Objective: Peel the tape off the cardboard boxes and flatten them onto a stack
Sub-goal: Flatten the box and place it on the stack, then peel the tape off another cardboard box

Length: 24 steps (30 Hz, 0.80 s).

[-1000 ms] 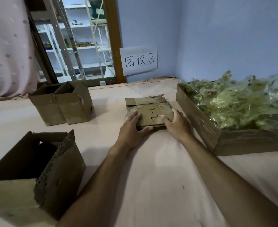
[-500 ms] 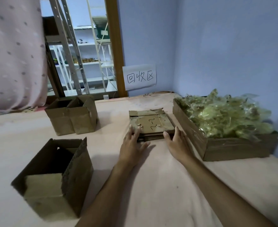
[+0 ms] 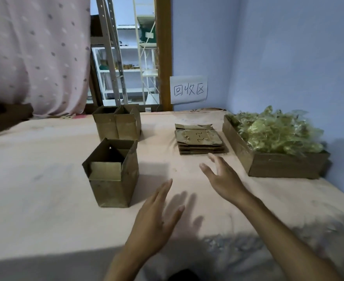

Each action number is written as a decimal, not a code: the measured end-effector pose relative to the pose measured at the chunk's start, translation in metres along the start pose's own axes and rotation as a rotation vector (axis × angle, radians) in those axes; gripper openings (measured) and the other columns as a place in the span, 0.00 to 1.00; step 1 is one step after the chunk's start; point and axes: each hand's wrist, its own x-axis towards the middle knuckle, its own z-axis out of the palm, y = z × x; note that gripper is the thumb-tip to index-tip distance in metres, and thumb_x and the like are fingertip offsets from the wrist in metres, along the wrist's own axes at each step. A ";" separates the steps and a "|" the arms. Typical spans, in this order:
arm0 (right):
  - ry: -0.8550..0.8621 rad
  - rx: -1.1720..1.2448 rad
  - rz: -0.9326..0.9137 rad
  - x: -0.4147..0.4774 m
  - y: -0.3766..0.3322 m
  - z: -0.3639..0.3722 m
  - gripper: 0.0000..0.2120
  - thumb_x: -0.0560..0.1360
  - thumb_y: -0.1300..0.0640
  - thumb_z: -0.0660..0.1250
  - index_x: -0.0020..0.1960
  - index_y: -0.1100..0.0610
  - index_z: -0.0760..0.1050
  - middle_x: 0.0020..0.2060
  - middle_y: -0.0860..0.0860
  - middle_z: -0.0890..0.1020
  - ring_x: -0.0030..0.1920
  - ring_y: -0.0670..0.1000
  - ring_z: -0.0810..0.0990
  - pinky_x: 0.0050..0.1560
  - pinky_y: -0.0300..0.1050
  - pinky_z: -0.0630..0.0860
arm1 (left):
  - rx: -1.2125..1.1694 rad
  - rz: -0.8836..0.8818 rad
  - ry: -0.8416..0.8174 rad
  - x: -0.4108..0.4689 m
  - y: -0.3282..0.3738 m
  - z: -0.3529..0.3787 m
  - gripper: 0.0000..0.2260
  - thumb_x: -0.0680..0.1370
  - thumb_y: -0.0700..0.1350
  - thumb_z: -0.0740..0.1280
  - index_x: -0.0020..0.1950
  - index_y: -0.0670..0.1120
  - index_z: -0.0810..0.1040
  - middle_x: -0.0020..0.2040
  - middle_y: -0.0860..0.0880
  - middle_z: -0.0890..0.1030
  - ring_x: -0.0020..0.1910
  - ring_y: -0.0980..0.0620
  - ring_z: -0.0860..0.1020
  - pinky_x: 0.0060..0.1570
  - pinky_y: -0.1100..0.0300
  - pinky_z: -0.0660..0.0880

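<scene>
A stack of flattened cardboard boxes (image 3: 200,141) lies on the pink table, right of centre. An upright open cardboard box (image 3: 112,173) stands nearer to me on the left, its flaps up. Behind it stand two more open boxes (image 3: 118,122) side by side. My left hand (image 3: 156,218) hovers over the table with fingers straight, holding nothing, just right of the near box. My right hand (image 3: 221,177) is also empty and spread, a short way in front of the flat stack and apart from it.
A long cardboard tray (image 3: 284,165) heaped with crumpled clear tape stands at the right by the blue wall. A paper sign (image 3: 188,90) hangs on the wall behind. A pink curtain (image 3: 35,55) and metal shelving are at the back left. Another box (image 3: 6,118) sits far left.
Both hands have let go of the flat stack and drawn back toward me, the left one swinging leftward near the open box. The camera has pulled back and risen.
</scene>
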 end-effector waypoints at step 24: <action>-0.427 0.167 -0.085 0.044 -0.113 0.124 0.36 0.80 0.59 0.68 0.83 0.50 0.54 0.79 0.46 0.65 0.77 0.50 0.65 0.64 0.41 0.68 | 0.014 -0.220 0.140 -0.060 -0.059 -0.056 0.37 0.81 0.61 0.63 0.84 0.57 0.46 0.84 0.60 0.47 0.81 0.62 0.48 0.79 0.56 0.58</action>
